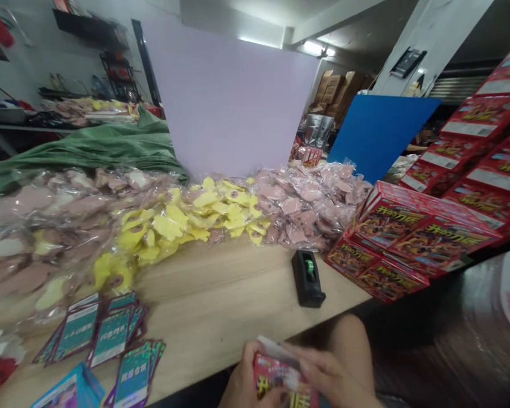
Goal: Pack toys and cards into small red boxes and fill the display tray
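A small red printed box [280, 378] with yellow lettering is held low in front of me, over my lap by the table's near edge. My left hand [240, 378] grips its left side, the thumb lying across the front. On the right side, my right hand [329, 374] has its fingers pressed at the box's top edge, where a pale strip or flap [276, 348] shows. Both hands are slightly blurred, and the lower part of the box runs out of the picture. A black tape dispenser [308, 280] with green tape stands on the table beyond my hands.
Several stacks of teal cards [110, 334] lie on the table [204, 306] at left, with blue packets [70, 391] below. Bagged yellow pieces [170, 221] and pink pieces [301, 198] line the back. Wrapped red boxes [408, 226] are piled at right.
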Demonstrator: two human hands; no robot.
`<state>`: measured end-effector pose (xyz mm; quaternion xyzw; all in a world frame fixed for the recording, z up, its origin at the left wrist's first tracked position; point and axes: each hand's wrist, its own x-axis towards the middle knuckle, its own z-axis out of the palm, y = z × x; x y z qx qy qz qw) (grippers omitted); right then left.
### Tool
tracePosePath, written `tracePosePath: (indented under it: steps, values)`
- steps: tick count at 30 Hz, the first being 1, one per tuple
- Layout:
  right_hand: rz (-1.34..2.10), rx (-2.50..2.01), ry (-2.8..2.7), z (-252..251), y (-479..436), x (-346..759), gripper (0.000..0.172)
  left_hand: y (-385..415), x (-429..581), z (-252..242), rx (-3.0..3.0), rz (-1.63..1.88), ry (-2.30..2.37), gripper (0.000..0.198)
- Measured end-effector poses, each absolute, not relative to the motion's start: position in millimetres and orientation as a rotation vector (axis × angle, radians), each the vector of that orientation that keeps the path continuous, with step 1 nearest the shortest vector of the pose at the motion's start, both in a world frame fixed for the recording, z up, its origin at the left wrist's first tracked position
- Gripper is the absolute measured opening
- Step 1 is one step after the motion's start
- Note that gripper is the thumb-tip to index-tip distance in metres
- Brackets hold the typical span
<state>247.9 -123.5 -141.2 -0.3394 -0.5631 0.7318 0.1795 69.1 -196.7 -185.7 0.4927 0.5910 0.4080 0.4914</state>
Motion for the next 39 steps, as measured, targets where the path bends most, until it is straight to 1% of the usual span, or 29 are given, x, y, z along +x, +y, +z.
tracePosePath:
  steps: [1, 4, 5, 6, 9, 13, 16, 17, 19, 20, 21, 23, 24, 25, 27, 29, 31, 33, 35, 37, 39]
  values:
    - [2.022, -0.969, -1.720, -138.8, -121.6, 248.2, 0.048, -196.7, 74.2, -191.1, 1.145, 1.023, 1.450, 0.053]
    - [1.796, -1.024, -1.992, -126.5, -117.4, 243.9, 0.050, -197.5, 85.3, -198.6, 1.043, 1.112, 1.429, 0.102]
    - [1.738, -1.008, -2.072, -122.2, -117.1, 241.2, 0.047, -198.0, 86.8, -198.1, 1.050, 1.110, 1.427, 0.111]
    - [1.703, -0.969, -2.147, -118.5, -117.1, 238.4, 0.043, -198.6, 87.1, -196.7, 1.079, 1.089, 1.428, 0.114]
    - [1.745, -0.880, -2.227, -112.5, -117.3, 232.0, 0.036, -201.2, 82.7, -192.0, 1.193, 1.005, 1.432, 0.106]
    - [1.856, -0.872, -2.199, -106.2, -117.1, 228.9, 0.039, -209.5, 76.0, -195.9, 1.243, 0.999, 1.384, 0.102]
    - [1.760, -0.771, -2.423, -95.4, -124.8, 225.1, 0.037, -216.0, 74.6, -200.0, 1.203, 1.064, 1.386, 0.102]
    - [1.676, -0.758, -2.511, -92.9, -129.6, 223.5, 0.041, -216.7, 73.7, -198.9, 1.175, 1.108, 1.378, 0.102]
    - [1.496, -0.785, -2.598, -93.7, -140.6, 221.3, 0.055, -214.9, 69.1, -190.9, 1.123, 1.180, 1.316, 0.100]
    - [1.439, -0.827, -2.553, -97.5, -145.7, 221.5, 0.059, -212.4, 65.3, -184.3, 1.122, 1.170, 1.264, 0.094]
    - [1.429, -0.883, -2.451, -103.1, -149.6, 223.1, 0.056, -209.3, 60.8, -176.6, 1.140, 1.128, 1.210, 0.084]
    - [1.559, -1.021, -2.129, -116.4, -152.9, 229.6, 0.045, -202.3, 51.9, -161.4, 1.202, 0.984, 1.149, 0.061]
    - [1.654, -1.106, -1.939, -122.2, -152.3, 233.8, 0.039, -199.0, 48.7, -155.3, 1.232, 0.918, 1.144, 0.053]
    - [1.746, -1.180, -1.764, -126.5, -150.7, 237.7, 0.034, -196.0, 46.8, -150.9, 1.251, 0.874, 1.152, 0.050]
    - [1.873, -1.276, -1.528, -129.5, -147.3, 242.7, 0.030, -191.6, 47.0, -147.6, 1.275, 0.838, 1.179, 0.055]
    - [1.879, -1.262, -1.500, -126.7, -147.7, 242.7, 0.028, -189.9, 49.7, -148.6, 1.315, 0.826, 1.191, 0.059]
    - [1.792, -1.149, -1.681, -122.2, -154.3, 241.1, 0.027, -190.6, 50.4, -148.5, 1.369, 0.810, 1.211, 0.052]
    - [1.632, -1.023, -1.927, -119.9, -163.6, 243.9, 0.026, -191.5, 46.5, -142.2, 1.443, 0.745, 1.188, 0.040]
    - [1.521, -0.944, -2.112, -121.7, -166.0, 254.8, 0.029, -189.0, 38.7, -128.1, 1.518, 0.604, 1.090, 0.027]
    - [1.371, -1.056, -2.081, -127.4, -151.4, 270.6, 0.034, -179.1, 30.1, -110.4, 1.618, 0.513, 1.027, 0.017]
    - [1.157, -1.389, -1.806, -135.2, -117.8, 283.6, 0.040, -160.4, 24.5, -96.8, 1.769, 0.616, 1.136, 0.017]
